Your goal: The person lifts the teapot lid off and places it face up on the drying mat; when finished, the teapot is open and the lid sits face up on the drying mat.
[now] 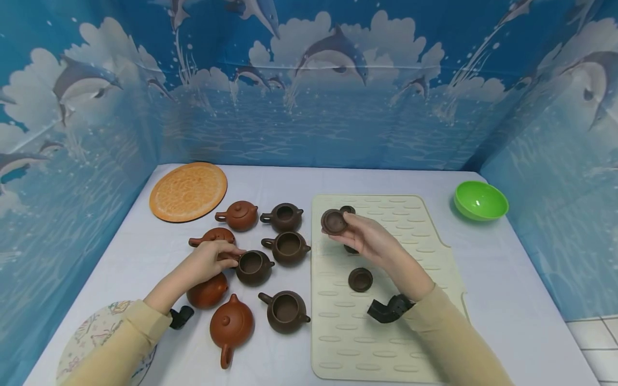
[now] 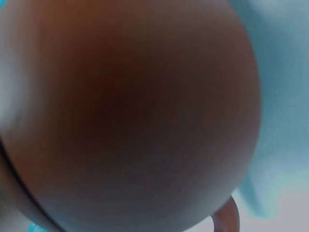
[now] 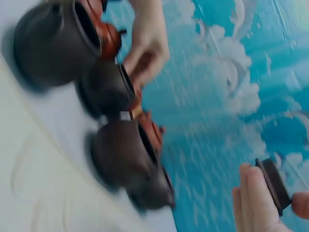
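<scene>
In the head view my left hand (image 1: 212, 260) pinches the left side of a lidless dark brown teapot (image 1: 254, 267), where its handle is hidden. A dark teapot lid (image 1: 334, 222) is between the thumb and fingers of my right hand (image 1: 369, 240), raised over the pale mat (image 1: 333, 332) with its underside facing the camera. The right wrist view shows that lid (image 3: 273, 186) edge-on at the fingertips. Another dark lid (image 1: 360, 280) lies on the mat; others are partly hidden behind the right hand. A reddish-brown teapot (image 2: 130, 111) fills the left wrist view, blurred.
More lidless dark teapots (image 1: 288, 248) stand left of the mat. Several reddish-brown teapots with lids (image 1: 232, 324) are around the left hand. An orange round board (image 1: 189, 192) lies at the back left, a patterned round mat (image 1: 92, 335) at the front left, and a green bowl (image 1: 480, 200) at the back right.
</scene>
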`<state>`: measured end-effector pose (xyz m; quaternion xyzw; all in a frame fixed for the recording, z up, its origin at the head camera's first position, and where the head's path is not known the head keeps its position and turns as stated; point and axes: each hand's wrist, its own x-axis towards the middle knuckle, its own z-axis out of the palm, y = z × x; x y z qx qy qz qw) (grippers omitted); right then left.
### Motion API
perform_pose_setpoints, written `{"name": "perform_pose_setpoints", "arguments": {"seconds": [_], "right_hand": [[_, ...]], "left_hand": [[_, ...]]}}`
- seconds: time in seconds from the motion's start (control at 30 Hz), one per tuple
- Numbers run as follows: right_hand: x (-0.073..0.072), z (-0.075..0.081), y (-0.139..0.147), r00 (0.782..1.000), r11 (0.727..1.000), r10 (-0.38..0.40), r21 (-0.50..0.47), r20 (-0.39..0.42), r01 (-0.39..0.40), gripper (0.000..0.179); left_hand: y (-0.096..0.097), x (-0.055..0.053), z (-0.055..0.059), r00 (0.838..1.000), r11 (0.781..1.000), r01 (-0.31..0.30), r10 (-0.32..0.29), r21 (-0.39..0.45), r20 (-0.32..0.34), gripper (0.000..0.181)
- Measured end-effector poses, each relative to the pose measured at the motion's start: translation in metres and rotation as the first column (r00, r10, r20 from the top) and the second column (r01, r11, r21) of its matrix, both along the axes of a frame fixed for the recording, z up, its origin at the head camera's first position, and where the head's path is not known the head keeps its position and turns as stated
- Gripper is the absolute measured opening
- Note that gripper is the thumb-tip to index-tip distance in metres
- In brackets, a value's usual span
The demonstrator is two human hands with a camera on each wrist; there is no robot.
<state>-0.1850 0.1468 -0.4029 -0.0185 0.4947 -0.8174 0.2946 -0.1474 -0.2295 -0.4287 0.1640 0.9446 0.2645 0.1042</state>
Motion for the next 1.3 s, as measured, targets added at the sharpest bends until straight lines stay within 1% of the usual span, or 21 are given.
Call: {"name": "perform_pose_setpoints", "arguments": {"seconds": [0.07, 0.13, 0.2, 0.27, 0.33, 0.37, 0.47, 0.53, 0.63, 0.7, 0.8, 0.87, 0.93, 0.97, 1.03, 1.13, 1.23, 1.3], "right_hand": [[-0.006, -0.003, 0.015, 0.999, 0.997, -0.036, 0.064, -0.034, 0.038, 0.055], [-0.014, -0.008, 0.031, 0.993, 0.987, -0.103, 0.122, -0.050, 0.108, 0.059], [-0.021, -0.014, 0.046, 0.983, 0.965, -0.167, 0.191, -0.074, 0.178, 0.062], [-0.028, -0.022, 0.060, 0.969, 0.930, -0.224, 0.277, -0.100, 0.244, 0.062], [-0.035, -0.030, 0.071, 0.961, 0.881, -0.240, 0.385, -0.136, 0.275, 0.062], [-0.037, -0.035, 0.075, 0.960, 0.850, -0.235, 0.446, -0.155, 0.280, 0.063], [-0.044, -0.046, 0.084, 0.960, 0.760, -0.213, 0.588, -0.179, 0.278, 0.062], [-0.047, -0.051, 0.088, 0.962, 0.705, -0.201, 0.655, -0.184, 0.273, 0.062], [-0.051, -0.057, 0.090, 0.961, 0.645, -0.188, 0.712, -0.203, 0.277, 0.060], [-0.052, -0.060, 0.090, 0.958, 0.611, -0.177, 0.737, -0.228, 0.288, 0.059], [-0.054, -0.061, 0.086, 0.947, 0.532, -0.146, 0.784, -0.288, 0.320, 0.054], [-0.054, -0.062, 0.082, 0.935, 0.477, -0.131, 0.806, -0.330, 0.351, 0.049], [-0.054, -0.063, 0.077, 0.921, 0.431, -0.128, 0.816, -0.367, 0.385, 0.044], [-0.054, -0.064, 0.076, 0.915, 0.418, -0.130, 0.816, -0.382, 0.400, 0.042], [-0.055, -0.065, 0.073, 0.904, 0.407, -0.134, 0.810, -0.405, 0.423, 0.040], [-0.055, -0.067, 0.073, 0.900, 0.408, -0.135, 0.804, -0.415, 0.432, 0.039], [-0.056, -0.067, 0.074, 0.904, 0.420, -0.130, 0.803, -0.408, 0.423, 0.041], [-0.056, -0.067, 0.074, 0.908, 0.423, -0.123, 0.807, -0.400, 0.413, 0.042]], "left_hand": [[0.000, 0.000, 0.001, 1.000, 1.000, -0.004, 0.004, -0.003, 0.001, 0.028], [0.000, 0.001, 0.001, 1.000, 1.000, -0.011, 0.011, -0.004, 0.003, 0.029], [0.001, 0.002, 0.001, 1.000, 1.000, -0.020, 0.020, 0.000, 0.006, 0.029], [0.002, 0.002, 0.001, 1.000, 1.000, -0.024, 0.024, 0.002, 0.006, 0.029], [0.002, 0.003, 0.000, 1.000, 1.000, -0.030, 0.030, 0.004, 0.008, 0.029], [0.002, 0.003, 0.000, 0.999, 0.999, -0.033, 0.033, 0.005, 0.008, 0.029], [0.002, 0.003, 0.000, 0.999, 0.999, -0.034, 0.034, 0.004, 0.011, 0.028], [0.002, 0.003, 0.000, 0.999, 0.999, -0.039, 0.039, 0.004, 0.017, 0.029], [0.002, 0.003, 0.000, 1.000, 1.000, -0.029, 0.029, 0.008, 0.011, 0.028], [0.002, 0.004, -0.001, 1.000, 1.000, -0.027, 0.027, 0.010, 0.007, 0.028], [0.002, 0.003, -0.001, 1.000, 1.000, -0.028, 0.028, 0.009, 0.001, 0.028], [0.002, 0.004, -0.001, 1.000, 1.000, -0.029, 0.029, 0.007, -0.001, 0.028], [0.002, 0.004, -0.001, 1.000, 0.999, -0.031, 0.031, 0.007, 0.001, 0.029], [0.002, 0.004, -0.002, 0.999, 0.999, -0.033, 0.033, 0.007, 0.001, 0.029], [0.001, 0.004, -0.002, 0.999, 0.999, -0.039, 0.039, 0.007, 0.006, 0.029], [0.001, 0.004, -0.002, 0.999, 0.999, -0.042, 0.042, 0.008, 0.010, 0.028], [0.001, 0.004, -0.001, 0.999, 0.999, -0.040, 0.040, 0.008, 0.009, 0.028], [0.001, 0.003, 0.000, 0.999, 0.999, -0.039, 0.039, 0.008, 0.010, 0.029]]}}
